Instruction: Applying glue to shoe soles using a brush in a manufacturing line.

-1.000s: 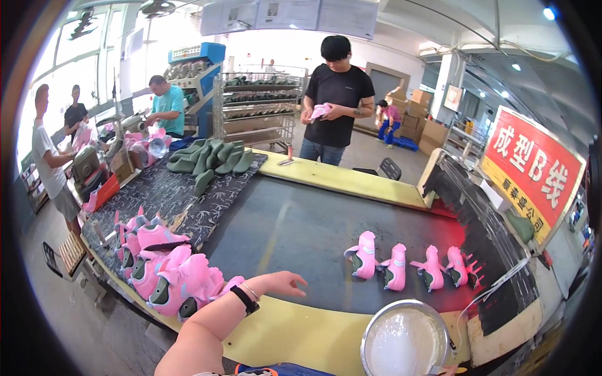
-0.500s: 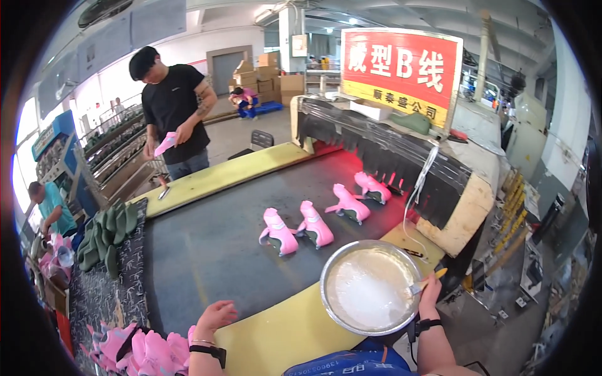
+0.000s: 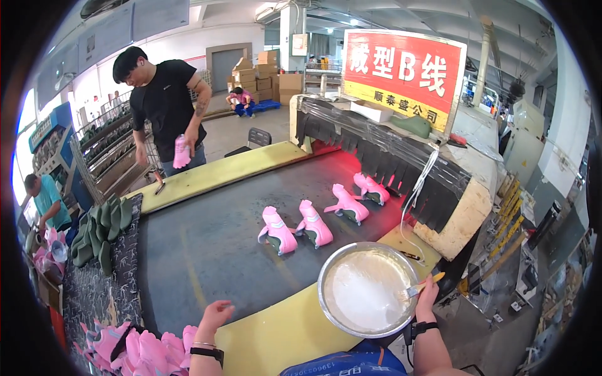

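Your left hand (image 3: 215, 313) raised from lower edge, fingers loosely curled, palm down, empty; dark band on wrist. Your right hand (image 3: 427, 297) up at right, fingers pinched closed round thin handle; dark watch on wrist.

View swings right: the round metal bowl of white paste (image 3: 367, 289) now sits centred low, the right hand (image 3: 427, 293) is at its rim with a yellow-handled brush (image 3: 419, 287). Left hand (image 3: 215, 313) pulls back from the pile of pink shoe uppers (image 3: 141, 346) to the dark conveyor belt (image 3: 207, 250) edge. Four pink shoes on lasts (image 3: 323, 213) ride closer to the red-lit oven tunnel (image 3: 382, 160).
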Action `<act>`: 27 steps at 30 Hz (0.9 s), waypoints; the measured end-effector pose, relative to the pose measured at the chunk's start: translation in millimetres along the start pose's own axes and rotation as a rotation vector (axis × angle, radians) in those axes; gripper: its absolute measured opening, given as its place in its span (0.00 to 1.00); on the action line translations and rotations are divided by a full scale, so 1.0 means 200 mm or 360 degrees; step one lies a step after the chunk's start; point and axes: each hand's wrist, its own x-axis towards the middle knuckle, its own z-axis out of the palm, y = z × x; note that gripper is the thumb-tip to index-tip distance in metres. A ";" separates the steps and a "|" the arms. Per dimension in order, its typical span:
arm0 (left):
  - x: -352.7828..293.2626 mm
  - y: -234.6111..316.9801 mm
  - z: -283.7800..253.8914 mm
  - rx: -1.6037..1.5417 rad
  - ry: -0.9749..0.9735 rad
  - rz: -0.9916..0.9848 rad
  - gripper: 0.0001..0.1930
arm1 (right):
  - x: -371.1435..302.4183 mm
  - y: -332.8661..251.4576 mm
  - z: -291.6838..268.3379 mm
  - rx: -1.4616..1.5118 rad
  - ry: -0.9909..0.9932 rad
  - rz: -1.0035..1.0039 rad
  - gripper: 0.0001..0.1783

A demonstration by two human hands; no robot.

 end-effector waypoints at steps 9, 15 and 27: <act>0.04 -0.15 0.18 0.1115 0.0116 -0.0044 0.22 | -0.02 -0.02 -0.02 -0.0062 -0.0057 0.0062 0.24; -0.05 -0.17 0.28 0.0955 0.0744 0.0121 0.16 | -0.04 -0.02 0.00 -0.0067 -0.0027 0.0021 0.27; -0.08 -0.15 0.28 0.0945 0.0726 0.0089 0.14 | -0.05 0.03 -0.03 -0.0021 -0.0192 0.0077 0.24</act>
